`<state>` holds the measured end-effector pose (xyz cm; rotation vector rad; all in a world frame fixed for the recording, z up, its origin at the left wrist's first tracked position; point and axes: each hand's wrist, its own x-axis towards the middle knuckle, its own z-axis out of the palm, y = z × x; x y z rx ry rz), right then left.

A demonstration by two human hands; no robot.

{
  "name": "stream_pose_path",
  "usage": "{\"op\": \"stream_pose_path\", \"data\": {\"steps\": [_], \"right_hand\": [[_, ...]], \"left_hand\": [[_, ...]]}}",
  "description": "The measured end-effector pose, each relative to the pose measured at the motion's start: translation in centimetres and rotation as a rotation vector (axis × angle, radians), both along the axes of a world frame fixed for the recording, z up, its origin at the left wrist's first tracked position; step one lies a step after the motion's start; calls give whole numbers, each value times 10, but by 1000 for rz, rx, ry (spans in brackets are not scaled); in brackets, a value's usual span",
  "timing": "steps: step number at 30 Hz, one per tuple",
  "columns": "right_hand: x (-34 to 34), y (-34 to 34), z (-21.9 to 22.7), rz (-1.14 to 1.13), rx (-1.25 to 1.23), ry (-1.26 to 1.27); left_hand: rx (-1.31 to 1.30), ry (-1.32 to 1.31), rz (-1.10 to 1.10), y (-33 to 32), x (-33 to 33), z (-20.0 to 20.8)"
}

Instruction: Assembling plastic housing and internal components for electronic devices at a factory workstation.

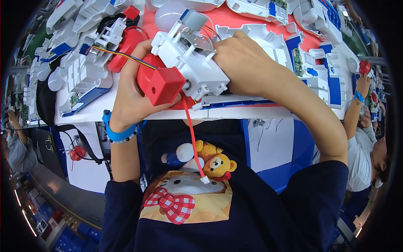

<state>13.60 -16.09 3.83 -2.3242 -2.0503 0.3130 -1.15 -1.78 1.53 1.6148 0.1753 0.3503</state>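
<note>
text: none legible | labels: none legible | brands: none legible | numbers: none legible | signs: none legible

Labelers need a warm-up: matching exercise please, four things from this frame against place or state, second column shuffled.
Things
1. red cable
2. silver cylinder
3. wearer's blue wristband
4. nearest red cube

Place or state
a. around left wrist
b. round hole in one face
c. at white mechanism upper end
d. hanging before the shirt

Pairs: 1-d; 2-c; 3-a; 4-b
</note>
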Motion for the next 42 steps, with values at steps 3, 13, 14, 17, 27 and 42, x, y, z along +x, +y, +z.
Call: {"op": "stream_pose_path", "data": {"steps": [3,13,14,17,27,42], "right_hand": [[1,0,-2,20,28,-16],[13,8,3,-38,-97,182],[13,8,-1,-10,-28,178],[13,9,-4,-5,-26,88],[4,-5,-9,-23,71,11],[-62,-62,42,-463,191,1122]], "left_hand": [[80,4,-15,2,-1,4],[43,38,18,0,-4,4],[32,54,23,1,-4,4],[35,81,21,2,-3,4],[132,17,-10,-1,1,7],[259,-79,-24,-8,8,18]]}}
